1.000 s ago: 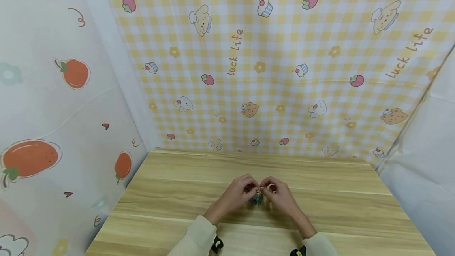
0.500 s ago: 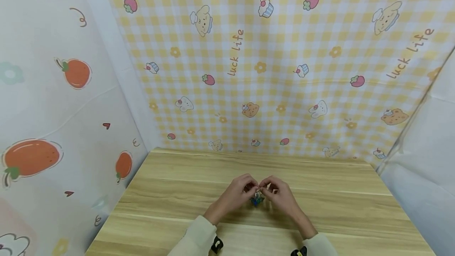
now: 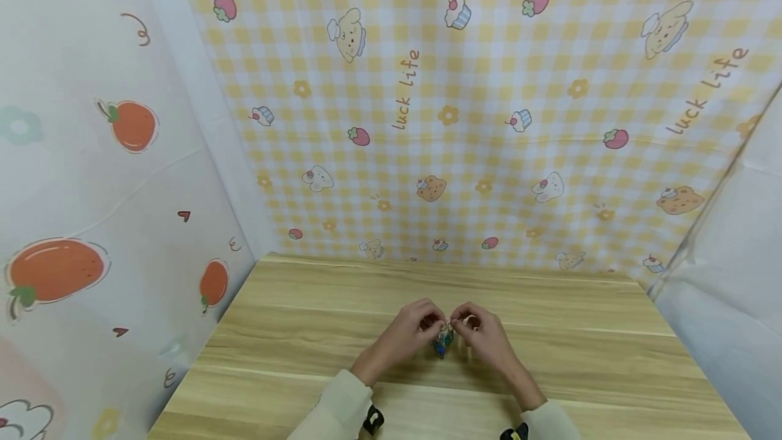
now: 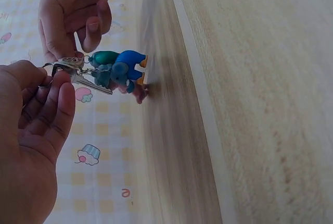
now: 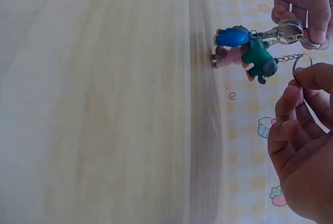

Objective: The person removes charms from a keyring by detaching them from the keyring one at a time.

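Note:
My left hand (image 3: 411, 328) pinches a metal key ring with a silver key (image 4: 93, 85) hanging from it. Right across from it, my right hand (image 3: 482, 335) pinches a second, thin split ring (image 5: 295, 69) between thumb and forefinger. From that ring a short chain runs to a green animal figure (image 5: 258, 60) with a grey head. A blue animal figure (image 5: 232, 37) and a pink one (image 5: 228, 56) dangle beside it on chains leading toward the left hand's ring. In the head view the figures form a small cluster below the fingertips, partly hidden by the hands.
Both hands are over a wooden table (image 3: 305, 318). Behind it hangs a yellow checked cloth (image 3: 391, 155) with cartoon prints. White cloths border the left (image 3: 91, 189) and right (image 3: 721, 331) sides. Black wrist straps (image 3: 373, 419) show at the sleeves.
My right hand has shifted slightly to the right, leaving a small gap between the two hands' fingertips. The hanging figures have turned and swung a little. The left hand has stayed in place.

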`<state>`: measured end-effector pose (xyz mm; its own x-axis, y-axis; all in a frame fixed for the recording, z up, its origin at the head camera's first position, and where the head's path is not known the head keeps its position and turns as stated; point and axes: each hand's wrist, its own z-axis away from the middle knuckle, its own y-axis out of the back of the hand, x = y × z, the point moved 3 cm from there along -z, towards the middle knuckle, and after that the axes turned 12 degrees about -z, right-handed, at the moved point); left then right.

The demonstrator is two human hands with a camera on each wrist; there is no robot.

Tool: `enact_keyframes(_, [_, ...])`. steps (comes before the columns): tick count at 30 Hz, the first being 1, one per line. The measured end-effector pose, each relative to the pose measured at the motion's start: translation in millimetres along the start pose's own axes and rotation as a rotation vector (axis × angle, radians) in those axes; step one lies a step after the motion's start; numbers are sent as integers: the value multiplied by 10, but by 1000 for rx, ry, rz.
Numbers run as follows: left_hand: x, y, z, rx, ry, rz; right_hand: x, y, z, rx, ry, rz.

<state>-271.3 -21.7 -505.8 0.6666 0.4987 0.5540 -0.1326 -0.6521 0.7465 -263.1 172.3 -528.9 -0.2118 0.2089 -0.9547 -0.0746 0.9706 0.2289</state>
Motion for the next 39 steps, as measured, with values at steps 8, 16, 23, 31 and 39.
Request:
enact_keyframes(8, [-11,10,6,8,23,-4,-10,39,-7,5,29,-9])
enact_keyframes(16, [-26,31,20,15,31,7,-24,103,-53,-6,74,22])
enact_keyframes(23, [-55,44,32,17,37,6,-19,218,-118,17,36,64])
enact_keyframes(31, [-77,51,51,34,49,15,41,367,-203,60,1,115])
enact_keyframes(39, [-79,61,66,37,45,6,85,511,-247,84,-10,128])
